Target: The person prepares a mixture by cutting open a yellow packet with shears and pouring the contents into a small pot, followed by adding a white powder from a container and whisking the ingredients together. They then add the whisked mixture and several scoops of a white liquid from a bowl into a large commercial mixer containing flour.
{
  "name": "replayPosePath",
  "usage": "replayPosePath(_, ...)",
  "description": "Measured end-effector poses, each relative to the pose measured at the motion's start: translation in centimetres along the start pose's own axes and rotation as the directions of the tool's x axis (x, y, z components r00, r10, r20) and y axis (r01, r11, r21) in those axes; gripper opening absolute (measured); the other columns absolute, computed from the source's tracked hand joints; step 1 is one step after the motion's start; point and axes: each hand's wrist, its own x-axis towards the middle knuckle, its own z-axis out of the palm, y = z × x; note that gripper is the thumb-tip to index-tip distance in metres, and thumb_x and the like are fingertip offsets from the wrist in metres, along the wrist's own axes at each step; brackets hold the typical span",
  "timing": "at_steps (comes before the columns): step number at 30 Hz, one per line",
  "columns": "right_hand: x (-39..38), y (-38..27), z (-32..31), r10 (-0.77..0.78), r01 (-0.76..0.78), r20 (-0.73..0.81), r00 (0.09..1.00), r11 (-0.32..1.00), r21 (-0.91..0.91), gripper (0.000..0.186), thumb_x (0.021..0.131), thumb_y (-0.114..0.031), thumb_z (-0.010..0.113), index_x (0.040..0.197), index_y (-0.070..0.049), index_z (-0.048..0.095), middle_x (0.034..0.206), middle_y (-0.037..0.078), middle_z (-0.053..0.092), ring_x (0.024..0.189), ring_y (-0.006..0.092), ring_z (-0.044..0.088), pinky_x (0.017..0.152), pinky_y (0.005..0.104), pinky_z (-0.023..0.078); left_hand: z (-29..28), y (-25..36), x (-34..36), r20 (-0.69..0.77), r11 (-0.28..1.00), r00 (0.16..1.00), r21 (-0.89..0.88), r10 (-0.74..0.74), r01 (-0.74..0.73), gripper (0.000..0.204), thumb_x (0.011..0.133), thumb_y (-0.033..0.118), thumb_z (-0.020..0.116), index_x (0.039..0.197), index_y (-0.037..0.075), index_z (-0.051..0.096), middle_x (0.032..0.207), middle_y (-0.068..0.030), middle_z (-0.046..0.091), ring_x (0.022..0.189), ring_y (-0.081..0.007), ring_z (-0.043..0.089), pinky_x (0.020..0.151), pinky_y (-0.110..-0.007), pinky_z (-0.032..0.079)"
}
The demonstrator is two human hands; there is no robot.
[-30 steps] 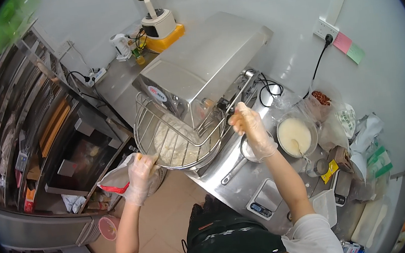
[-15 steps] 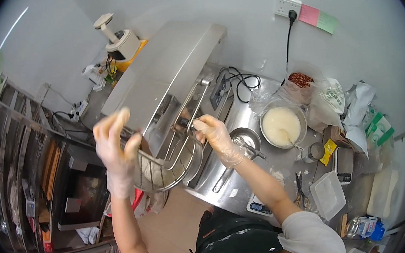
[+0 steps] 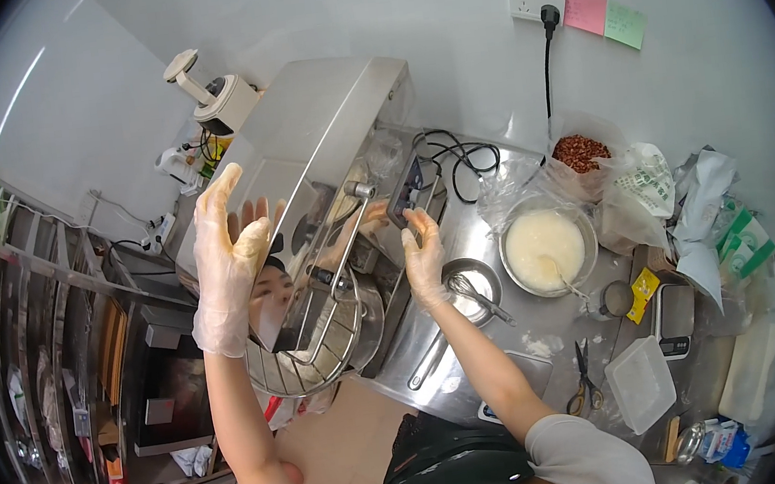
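Both my hands wear thin clear gloves. My left hand (image 3: 229,260) is raised beside the stainless steel mixer (image 3: 322,125), fingers spread and holding nothing. My right hand (image 3: 424,262) has its fingers stretched up at the lower edge of the mixer's dark control panel (image 3: 406,192); whether the fingertips touch it I cannot tell. Between my hands a wire guard (image 3: 312,375) curves around the front of the mixer bowl (image 3: 370,325). Something pale, like dough or flour, shows through the guard's bars. The mixer's shiny side mirrors a hand.
Right of the mixer stand a pan (image 3: 482,274) with a small whisk and a bowl of creamy white liquid (image 3: 544,248). Scissors (image 3: 583,382), a plastic tub (image 3: 641,385), a scale (image 3: 674,319) and bags crowd the counter. A tray rack (image 3: 44,329) stands at left.
My right hand has left the guard's bars and moved up to the control panel, its fingers now straighter. My left hand stays open and raised. The whole view has shifted slightly.
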Motion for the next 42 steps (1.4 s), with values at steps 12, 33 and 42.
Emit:
replayPosePath(12, 0.1, -1.0, 0.1, -0.128, 0.117, -0.016, 0.992, 0.943, -0.312, 0.038, 0.088, -0.008, 0.063, 0.124, 0.001, 0.055, 0.118, 0.015, 0.065, 0.113, 0.0275, 0.061, 0.101, 0.0373, 0.044, 0.1, 0.0, 0.0, -0.01, 1.0, 1.0, -0.015, -0.018, 0.018, 0.052, 0.089, 0.002, 0.057, 0.139, 0.006, 0.047, 0.138, -0.0086, 0.042, 0.128, -0.0214, 0.046, 0.112, -0.036, 0.037)
replayPosePath(33, 0.7, -0.7, -0.5, -0.14, 0.133, 0.0, 0.99, 0.942, -0.308, 0.037, 0.086, -0.008, 0.062, 0.122, -0.001, 0.057, 0.114, 0.011, 0.068, 0.114, 0.0278, 0.058, 0.103, 0.0384, 0.041, 0.2, 0.0, 0.0, -0.015, 0.998, 1.0, 0.059, 0.006, -0.005, 0.053, 0.089, 0.0, 0.06, 0.14, 0.007, 0.047, 0.139, -0.0089, 0.042, 0.126, -0.0207, 0.047, 0.111, -0.035, 0.039)
replayPosePath(42, 0.9, -0.7, -0.7, -0.177, 0.175, 0.021, 0.984, 0.938, -0.3, 0.039, 0.087, -0.007, 0.061, 0.125, -0.001, 0.055, 0.114, 0.012, 0.068, 0.115, 0.0277, 0.057, 0.103, 0.0377, 0.041, 0.4, 0.4, -0.1, -0.022, 0.999, 0.999, 0.02, -0.027, 0.028, 0.054, 0.088, -0.003, 0.058, 0.14, 0.005, 0.046, 0.139, -0.0089, 0.042, 0.127, -0.021, 0.048, 0.111, -0.034, 0.039)
